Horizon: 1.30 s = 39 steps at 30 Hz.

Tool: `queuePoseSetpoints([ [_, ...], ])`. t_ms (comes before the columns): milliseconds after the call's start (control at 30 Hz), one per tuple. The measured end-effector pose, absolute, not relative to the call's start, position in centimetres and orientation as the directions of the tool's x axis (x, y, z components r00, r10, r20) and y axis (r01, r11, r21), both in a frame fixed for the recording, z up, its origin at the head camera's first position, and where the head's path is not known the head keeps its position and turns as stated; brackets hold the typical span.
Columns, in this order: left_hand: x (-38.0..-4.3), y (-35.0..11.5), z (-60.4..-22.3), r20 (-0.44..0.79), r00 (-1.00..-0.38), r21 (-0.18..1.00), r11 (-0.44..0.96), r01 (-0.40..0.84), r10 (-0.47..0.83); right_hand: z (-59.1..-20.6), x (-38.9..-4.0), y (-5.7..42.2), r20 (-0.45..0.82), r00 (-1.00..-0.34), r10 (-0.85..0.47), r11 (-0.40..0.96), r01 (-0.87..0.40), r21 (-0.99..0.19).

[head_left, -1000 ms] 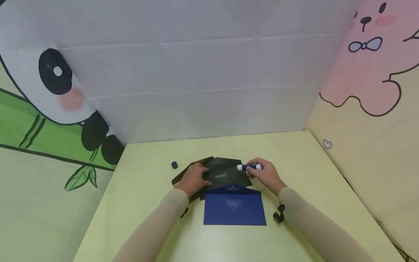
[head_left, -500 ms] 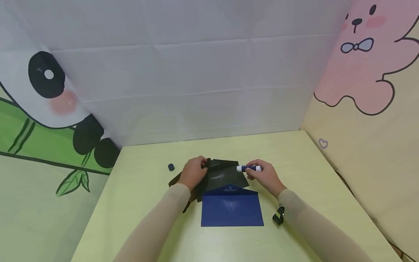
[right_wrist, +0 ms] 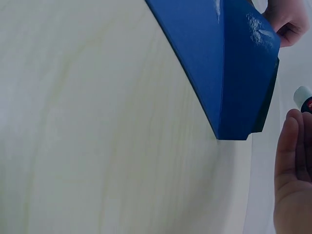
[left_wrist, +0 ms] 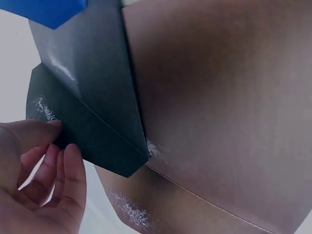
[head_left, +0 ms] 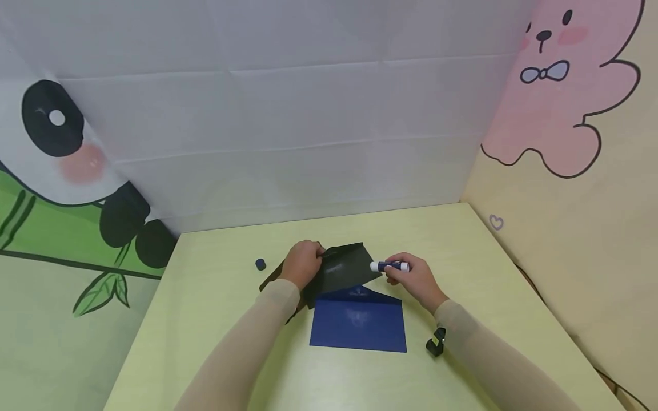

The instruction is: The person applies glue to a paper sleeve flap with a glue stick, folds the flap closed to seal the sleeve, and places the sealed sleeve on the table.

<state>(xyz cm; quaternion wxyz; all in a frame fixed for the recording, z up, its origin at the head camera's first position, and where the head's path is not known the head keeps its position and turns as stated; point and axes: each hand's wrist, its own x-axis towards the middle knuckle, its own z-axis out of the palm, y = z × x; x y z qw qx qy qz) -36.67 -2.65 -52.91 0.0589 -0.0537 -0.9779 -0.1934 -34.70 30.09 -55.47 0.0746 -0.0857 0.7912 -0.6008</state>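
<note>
My left hand point(head_left: 302, 264) pinches the flap of a dark green envelope point(head_left: 341, 271) between thumb and fingers. Under it lies a brown envelope point(left_wrist: 219, 97), largely covered in the head view. In front of them a blue envelope point(head_left: 357, 326) lies with its pointed flap unfolded away from me, overlapped by the green one. White smears show on the flaps of all three in the wrist views. My right hand point(head_left: 415, 279) holds a glue stick point(head_left: 389, 266) level, its white end toward the green envelope but apart from it.
A small dark cap point(head_left: 260, 264) stands on the pale yellow table point(head_left: 216, 251), left of the envelopes. A white sheet point(head_left: 303, 114) closes off the back, and a painted wall point(head_left: 545, 240) rises on the right.
My left hand has gone from lying on the envelopes to pinching the green flap, and the green envelope has turned and shifted. The right hand keeps the glue stick nearly still.
</note>
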Motion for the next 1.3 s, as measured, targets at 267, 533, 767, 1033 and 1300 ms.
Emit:
queuePoseSetpoints([
  [267, -36.7, -2.2, -54.3, 0.071, -0.99, 0.41, 0.901, 0.144, 0.125, -55.5, -34.5, 30.8, -0.011, -0.973, -0.232, 0.236, -0.045, -0.971],
  [533, -37.2, -1.5, -55.4, -0.194, -0.98, 0.513, 0.855, -0.071, 0.034, -55.4, -34.2, 31.5, -0.006, -0.97, -0.243, 0.231, -0.052, -0.972],
  [767, -39.7, -1.0, -58.8, -0.269, -0.961, 0.417, 0.893, -0.17, -0.057, -55.4, -33.9, 31.7, -0.007, -0.968, -0.251, 0.236, -0.055, -0.97],
  [1033, -39.3, 0.2, -58.7, -0.27, -0.954, 0.419, 0.876, -0.239, -0.131, -55.3, -33.4, 32.0, -0.02, -0.964, -0.265, 0.244, -0.047, -0.969],
  [1300, -38.9, 0.3, -57.8, -0.261, -0.957, 0.398, 0.889, -0.227, -0.127, -55.4, -33.1, 32.9, -0.028, -0.966, -0.258, 0.246, -0.037, -0.968],
])
